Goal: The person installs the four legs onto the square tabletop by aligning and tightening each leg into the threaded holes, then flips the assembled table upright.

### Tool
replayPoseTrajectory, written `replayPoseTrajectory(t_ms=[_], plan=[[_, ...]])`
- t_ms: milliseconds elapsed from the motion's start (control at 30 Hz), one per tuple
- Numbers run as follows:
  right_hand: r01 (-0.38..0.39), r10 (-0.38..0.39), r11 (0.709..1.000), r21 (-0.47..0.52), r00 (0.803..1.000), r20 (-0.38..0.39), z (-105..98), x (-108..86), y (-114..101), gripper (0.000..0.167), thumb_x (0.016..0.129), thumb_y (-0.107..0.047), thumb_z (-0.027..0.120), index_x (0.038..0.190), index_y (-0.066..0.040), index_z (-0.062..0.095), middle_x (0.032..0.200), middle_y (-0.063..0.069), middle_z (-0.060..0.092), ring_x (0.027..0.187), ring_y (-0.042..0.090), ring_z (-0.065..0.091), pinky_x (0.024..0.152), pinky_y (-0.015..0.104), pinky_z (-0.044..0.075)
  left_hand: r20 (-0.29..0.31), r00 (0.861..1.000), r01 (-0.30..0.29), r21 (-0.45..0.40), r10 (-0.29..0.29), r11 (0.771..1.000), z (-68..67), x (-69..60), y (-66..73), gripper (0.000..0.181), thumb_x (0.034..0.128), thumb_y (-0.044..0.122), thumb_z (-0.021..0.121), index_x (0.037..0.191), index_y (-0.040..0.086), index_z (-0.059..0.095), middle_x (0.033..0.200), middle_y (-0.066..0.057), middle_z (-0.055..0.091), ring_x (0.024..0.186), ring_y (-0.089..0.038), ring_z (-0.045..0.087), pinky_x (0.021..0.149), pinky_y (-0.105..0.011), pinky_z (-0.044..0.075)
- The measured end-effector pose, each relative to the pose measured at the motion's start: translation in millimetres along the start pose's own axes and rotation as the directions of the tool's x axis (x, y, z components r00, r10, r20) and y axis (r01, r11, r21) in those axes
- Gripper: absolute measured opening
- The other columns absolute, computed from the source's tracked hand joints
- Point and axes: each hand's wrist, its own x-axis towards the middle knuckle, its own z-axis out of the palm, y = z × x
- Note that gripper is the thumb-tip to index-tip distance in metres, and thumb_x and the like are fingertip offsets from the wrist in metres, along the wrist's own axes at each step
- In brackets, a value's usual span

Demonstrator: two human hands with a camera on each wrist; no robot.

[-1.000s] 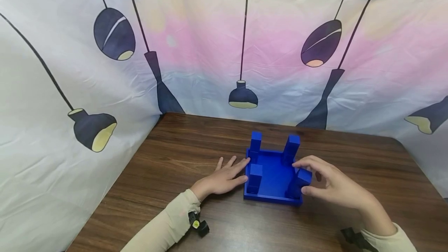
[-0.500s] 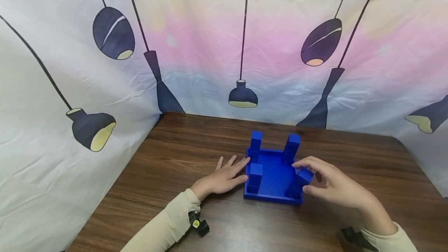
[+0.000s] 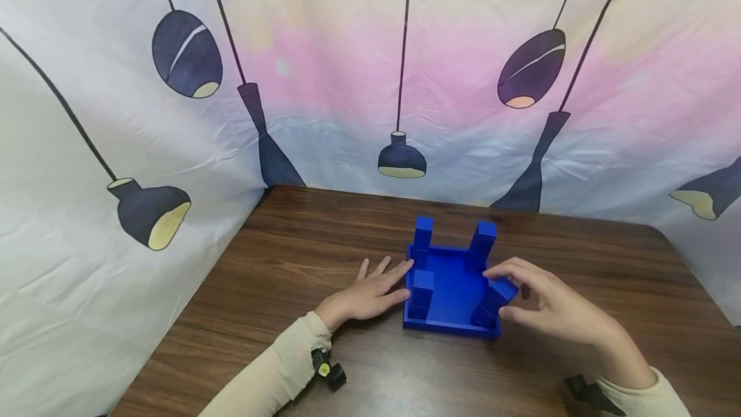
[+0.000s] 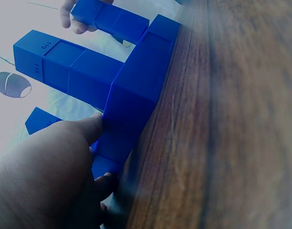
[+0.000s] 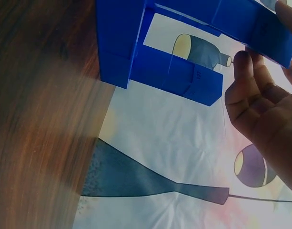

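Note:
A square blue tray (image 3: 451, 328) with a low rim sits on the table, a blue block post standing at each corner. My left hand (image 3: 367, 296) lies with straight, spread fingers against its left wall; the left wrist view shows the thumb on that wall. At the near right corner a blue post (image 3: 492, 301) leans right at its top. My right hand (image 3: 556, 307) pinches this post between thumb and fingers. The near left post (image 4: 65, 59) bears small numbers. The far left post (image 3: 423, 237) and far right post (image 3: 482, 243) are untouched.
The brown wooden table (image 3: 278, 243) extends around the tray. A cloth backdrop (image 3: 341, 82) printed with hanging lamps rises along the table's back and left. Black camera mounts sit on both wrists, the left one (image 3: 328, 370) beside the sleeve.
The near right post's top has tipped slightly farther to the right between my right thumb and fingers. My left hand and the tray stay in place.

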Motion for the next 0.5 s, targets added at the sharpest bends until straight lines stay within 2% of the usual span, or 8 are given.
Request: replayPoseTrajectory(t_ms=[133,300,500], plan=[[-0.005,0.005,1.000,0.013,1.000,0.001,-0.3,-0.1,-0.9,0.054,0.092,-0.007,0.083,0.138,-0.024,0.062,0.131,0.007,0.061,0.098,0.008,0.053,0.068,0.029,0.055,0.004,1.000,-0.001,0.002,0.001,1.000,-0.7,-0.5,0.8,0.070,0.1122,0.059,0.033,0.172,0.029,0.012,0.174,0.003,0.020,0.163,-0.028,-0.001,0.123,-0.063,-0.015],[-0.023,0.023,0.999,0.030,1.000,0.011,-0.6,0.0,-1.5,0.055,0.092,-0.005,0.082,0.140,-0.024,0.061,0.134,0.005,0.061,0.109,0.006,0.056,0.073,0.031,0.060,0.003,1.000,0.000,0.000,0.000,1.000,-1.0,-0.7,1.4,0.069,0.1124,0.058,0.033,0.172,0.029,0.013,0.174,0.003,0.020,0.163,-0.029,-0.001,0.123,-0.062,-0.015],[-0.037,0.036,0.998,0.059,0.999,0.021,-0.7,0.0,-1.6,0.057,0.093,-0.002,0.081,0.141,-0.023,0.060,0.133,0.003,0.059,0.102,0.008,0.053,0.072,0.031,0.061,0.004,1.000,0.001,0.005,-0.001,1.000,-0.6,-0.9,1.7,0.069,0.1123,0.058,0.033,0.172,0.029,0.013,0.174,0.003,0.020,0.163,-0.028,-0.001,0.123,-0.062,-0.015]])
